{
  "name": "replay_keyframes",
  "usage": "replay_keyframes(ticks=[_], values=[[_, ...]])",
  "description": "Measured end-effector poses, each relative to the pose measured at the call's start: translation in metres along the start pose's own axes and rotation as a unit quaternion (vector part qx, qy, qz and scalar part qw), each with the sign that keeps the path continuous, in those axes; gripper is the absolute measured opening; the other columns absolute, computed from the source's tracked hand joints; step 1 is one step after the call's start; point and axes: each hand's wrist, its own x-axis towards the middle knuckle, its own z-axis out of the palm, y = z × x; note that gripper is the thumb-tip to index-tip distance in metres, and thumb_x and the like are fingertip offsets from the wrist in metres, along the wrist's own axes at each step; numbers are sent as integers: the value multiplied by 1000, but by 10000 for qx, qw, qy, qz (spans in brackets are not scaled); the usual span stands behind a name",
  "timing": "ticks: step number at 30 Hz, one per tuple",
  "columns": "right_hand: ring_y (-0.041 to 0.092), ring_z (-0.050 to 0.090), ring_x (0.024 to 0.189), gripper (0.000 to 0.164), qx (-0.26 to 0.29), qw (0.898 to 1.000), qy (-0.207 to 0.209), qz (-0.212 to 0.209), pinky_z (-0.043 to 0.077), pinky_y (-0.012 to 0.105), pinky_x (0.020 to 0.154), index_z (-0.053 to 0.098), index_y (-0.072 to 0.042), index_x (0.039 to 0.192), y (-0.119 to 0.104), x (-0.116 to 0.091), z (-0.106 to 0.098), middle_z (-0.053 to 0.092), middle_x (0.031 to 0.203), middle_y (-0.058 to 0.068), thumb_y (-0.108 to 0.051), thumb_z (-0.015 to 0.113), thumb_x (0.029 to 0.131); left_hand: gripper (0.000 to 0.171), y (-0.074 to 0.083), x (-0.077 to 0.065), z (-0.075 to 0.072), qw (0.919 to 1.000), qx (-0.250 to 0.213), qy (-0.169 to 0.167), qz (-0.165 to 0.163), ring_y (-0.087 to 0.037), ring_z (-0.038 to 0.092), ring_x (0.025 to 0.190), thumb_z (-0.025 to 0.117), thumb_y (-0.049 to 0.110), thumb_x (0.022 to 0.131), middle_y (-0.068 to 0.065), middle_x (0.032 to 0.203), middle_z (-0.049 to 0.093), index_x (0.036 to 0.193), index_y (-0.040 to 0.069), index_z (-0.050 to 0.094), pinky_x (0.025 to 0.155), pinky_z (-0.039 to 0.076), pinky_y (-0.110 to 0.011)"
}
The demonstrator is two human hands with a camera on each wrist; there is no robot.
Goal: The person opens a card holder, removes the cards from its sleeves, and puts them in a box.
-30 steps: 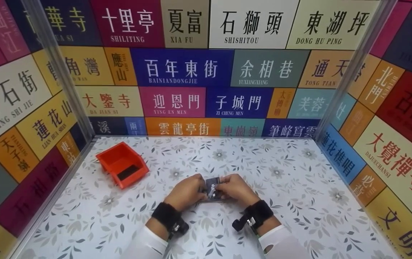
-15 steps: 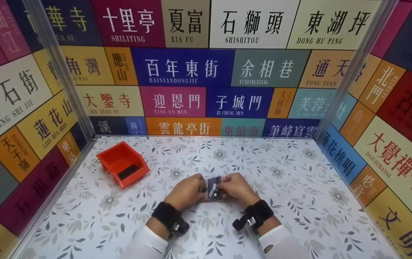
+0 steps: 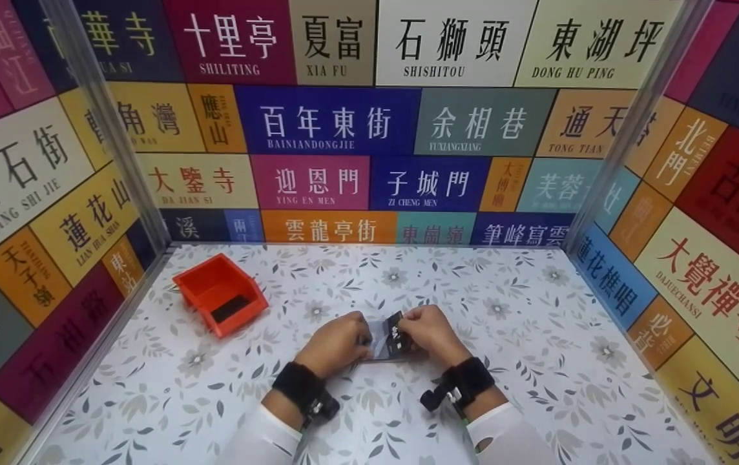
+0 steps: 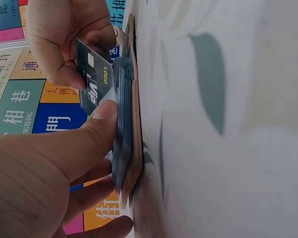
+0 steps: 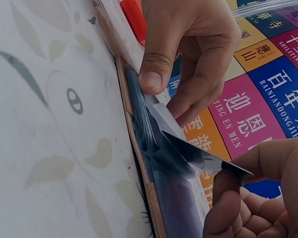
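Left hand [image 3: 336,342] pinches card holder [image 4: 137,129] lying on table [image 3: 460,278]; right hand [image 3: 433,332], fingers curled, pinches black card [image 4: 94,77] by clear sleeve [image 3: 378,336]. Best anchor holder, align card squarely, avoid bending.

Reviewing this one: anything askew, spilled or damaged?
Nothing looks spilled or damaged. The red bin sits somewhat askew, angled to the back wall; the black card slants too, but the right hand is pinching it.
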Motion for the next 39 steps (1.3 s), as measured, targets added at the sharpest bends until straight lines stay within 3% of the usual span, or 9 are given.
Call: replay_keyframes(ticks=[5,10,18,28,35,39], values=[[13,54,57,8,18,9992,363,-159,44,25,51,78,-7,86,0,1,-5,62,70,-3,-10,73,90,22,2,-2,-2,9999,-42,38,83,-17,70,93,96,23,89,-5,110,73,105,11,87,88,62,-38],[15,63,70,12,-64,9971,664,-379,52,26,58,81,-5,96,-1,5,-6,71,83,1,-11,74,88,22,3,-2,-3,10000,-78,16,-13,-17,70,93,95,24,90,-4,111,73,106,11,86,88,61,-38],[12,66,74,6,289,9955,280,-855,55,25,64,79,-6,99,2,11,-1,74,86,-1,-6,83,95,24,3,-1,-2,9997,-129,-81,-214,-17,70,96,95,25,91,-3,113,72,108,11,85,90,62,-38],[11,72,74,8,830,9890,21,-1226,60,24,66,76,-3,98,2,9,1,76,90,3,-1,84,96,22,2,-1,-4,9998,-131,-59,-160,-18,71,96,93,26,93,-4,111,74,109,12,86,90,62,-40],[11,72,75,11,975,9874,-6,-1244,61,24,67,75,1,102,4,10,2,77,89,6,0,84,96,22,4,3,-4,9981,294,414,-351,-23,71,90,91,32,97,-5,101,72,103,11,86,86,63,-45],[11,73,76,11,960,9864,-61,-1334,60,23,67,76,3,104,6,11,3,79,89,7,1,84,96,24,6,7,-4,9942,325,814,-620,-31,76,103,83,32,104,-8,108,78,108,9,87,95,64,-49]])
